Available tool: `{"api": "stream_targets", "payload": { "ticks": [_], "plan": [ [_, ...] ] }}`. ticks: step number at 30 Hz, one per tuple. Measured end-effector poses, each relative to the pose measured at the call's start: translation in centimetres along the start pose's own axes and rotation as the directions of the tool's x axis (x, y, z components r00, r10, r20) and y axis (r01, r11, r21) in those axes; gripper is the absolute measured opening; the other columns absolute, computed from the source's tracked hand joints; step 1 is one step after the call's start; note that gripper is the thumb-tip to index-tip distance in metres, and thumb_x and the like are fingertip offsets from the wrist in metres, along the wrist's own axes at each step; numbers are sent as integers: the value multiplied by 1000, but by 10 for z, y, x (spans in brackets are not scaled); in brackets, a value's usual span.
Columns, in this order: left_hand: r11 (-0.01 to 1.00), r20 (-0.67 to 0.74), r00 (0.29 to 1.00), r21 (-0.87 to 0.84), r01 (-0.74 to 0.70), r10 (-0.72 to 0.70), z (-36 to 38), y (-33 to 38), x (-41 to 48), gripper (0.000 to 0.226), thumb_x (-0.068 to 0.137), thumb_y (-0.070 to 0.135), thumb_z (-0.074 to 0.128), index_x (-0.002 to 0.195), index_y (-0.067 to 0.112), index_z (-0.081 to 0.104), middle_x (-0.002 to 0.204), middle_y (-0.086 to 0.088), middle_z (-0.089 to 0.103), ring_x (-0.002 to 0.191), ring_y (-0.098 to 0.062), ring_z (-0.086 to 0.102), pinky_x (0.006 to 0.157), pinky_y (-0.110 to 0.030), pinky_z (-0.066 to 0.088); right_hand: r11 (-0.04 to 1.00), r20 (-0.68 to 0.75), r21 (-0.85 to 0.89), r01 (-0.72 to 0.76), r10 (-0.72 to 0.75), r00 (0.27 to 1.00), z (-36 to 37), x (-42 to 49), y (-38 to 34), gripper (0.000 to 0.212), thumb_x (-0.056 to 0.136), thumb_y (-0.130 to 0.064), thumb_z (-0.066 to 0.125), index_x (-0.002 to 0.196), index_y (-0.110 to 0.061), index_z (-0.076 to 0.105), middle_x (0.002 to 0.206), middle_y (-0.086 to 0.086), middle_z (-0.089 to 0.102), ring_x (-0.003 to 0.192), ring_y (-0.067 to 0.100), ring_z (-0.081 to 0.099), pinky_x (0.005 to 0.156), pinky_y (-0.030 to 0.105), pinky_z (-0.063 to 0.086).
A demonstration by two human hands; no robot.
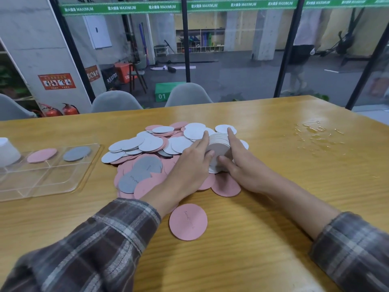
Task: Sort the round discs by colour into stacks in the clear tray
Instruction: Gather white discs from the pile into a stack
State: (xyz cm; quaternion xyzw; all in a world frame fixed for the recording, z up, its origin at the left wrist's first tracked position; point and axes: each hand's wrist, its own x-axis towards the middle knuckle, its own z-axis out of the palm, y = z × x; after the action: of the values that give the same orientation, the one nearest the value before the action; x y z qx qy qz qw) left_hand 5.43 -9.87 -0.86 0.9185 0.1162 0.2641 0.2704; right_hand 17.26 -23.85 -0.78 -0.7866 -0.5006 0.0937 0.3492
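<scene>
Head view: the left hand [190, 165] and the right hand [242, 163] are meeting over the middle of the yellow wooden surface [263, 239], and together they are holding a stack of discs [219, 147] between them. The left fingers [204, 137] are lying along the stack's left side with the thumb tucked against its near face. The right fingers [231, 132] are running along its right side, and that thumb is pressing in from the front as well. The stack is tipped on edge, showing a pale brownish face, and it is sitting on top of the loose pile of discs [145, 148]. That pile is spreading out to the left and under both hands, mixing white, pink and grey pieces. One pink disc [188, 221] is lying alone near the left wrist, apart from the pile. The clear tray [63, 183] is sitting at the left edge, well apart from the hands. It is carrying a single pink disc in the tray [42, 155] and a single grey disc in the tray [76, 153], in neighbouring far compartments. Plaid sleeves [101, 239] are covering both forearms.
</scene>
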Motion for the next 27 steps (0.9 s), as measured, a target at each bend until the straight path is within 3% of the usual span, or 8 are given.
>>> {"api": "stream_targets", "payload": {
  "ticks": [2,5,8,12,16,18,21,27],
  "plan": [
    [1000,16,1000,13,-8,8,0,0,-1,56,109,19,47,161,8,29,157,-11,46,142,-28,42,108,-23,31,1000,4,-7,-7,7,1000,-1,0,-2,76,108,-23,44,162,-15,-9,167,-3,14,147,10,21,97,7,18],
    [996,-18,1000,-89,-22,20,-8,-2,-1,40,104,16,58,144,12,55,129,-4,67,120,-21,61,106,-34,46,1000,-61,12,14,-14,998,-8,-2,-3,68,104,-24,55,161,-22,18,151,-2,46,129,14,47,105,24,34],
    [978,-11,1000,-208,17,-20,-26,-2,-2,36,96,14,71,131,15,65,116,5,73,108,-6,68,100,-25,54,997,-91,67,27,-20,996,-13,-4,-4,51,98,-28,65,143,-26,41,132,-7,60,121,11,56,108,40,43],
    [979,9,999,-201,33,-32,-56,-5,-9,36,93,16,76,128,14,69,119,7,69,103,-9,70,95,-18,55,995,-50,87,46,-42,998,-12,1,-19,43,92,-32,74,128,-24,51,121,-9,66,116,6,59,105,36,46],
    [982,19,998,-177,65,-62,-92,-24,-26,33,92,15,78,125,15,72,131,15,64,100,-6,72,89,-12,53,993,-27,69,91,-90,996,1,16,-49,39,86,-35,80,119,-28,61,110,-9,68,103,11,65,95,41,53],
    [982,10,997,-173,77,-76,-111,-37,-35,33,93,17,77,125,19,73,131,19,67,99,-5,73,89,-16,55,991,-12,70,118,-117,993,12,26,-65,38,85,-39,79,118,-31,62,107,-10,69,99,9,66,92,40,55],
    [968,-52,983,-195,161,-175,-139,-57,-51,31,92,20,79,122,17,74,111,10,75,97,-10,74,83,-15,55,985,10,98,144,-146,989,32,40,-92,31,87,-37,77,115,-34,63,102,-12,70,93,3,67,88,31,56],
    [938,-123,943,-203,282,-310,-194,-98,-85,30,90,26,81,118,15,77,108,1,78,91,-16,77,88,-33,62,976,89,89,197,-205,975,78,72,-147,37,89,-40,75,121,-26,63,102,-9,71,91,1,66,85,28,56]
  ]
}}
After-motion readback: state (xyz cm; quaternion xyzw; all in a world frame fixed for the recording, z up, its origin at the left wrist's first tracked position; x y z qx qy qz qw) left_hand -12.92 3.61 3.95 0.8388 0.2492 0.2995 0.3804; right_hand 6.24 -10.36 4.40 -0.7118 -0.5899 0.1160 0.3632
